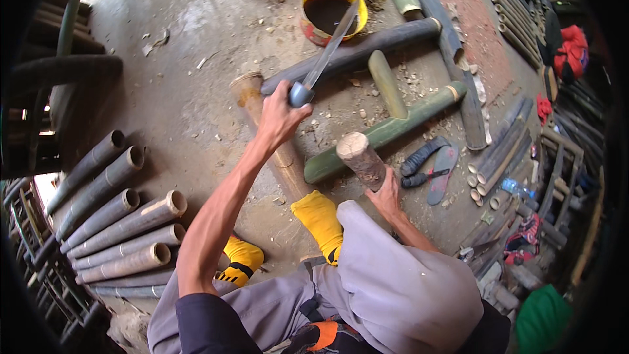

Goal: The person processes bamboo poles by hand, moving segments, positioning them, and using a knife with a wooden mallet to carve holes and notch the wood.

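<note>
Near centre, a knife (331, 49) is clasped by the left grip (280, 117), a log (362, 159) by the right grip (386, 195); 1 rung (388, 85) seems joined below, unjoined above.

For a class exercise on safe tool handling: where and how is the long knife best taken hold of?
The knife is likely best held by its blue-grey handle, from the near side, the grip closed around it: the blade points away toward the bucket, leaving the handle nearest, where the left hand holds it.
</note>
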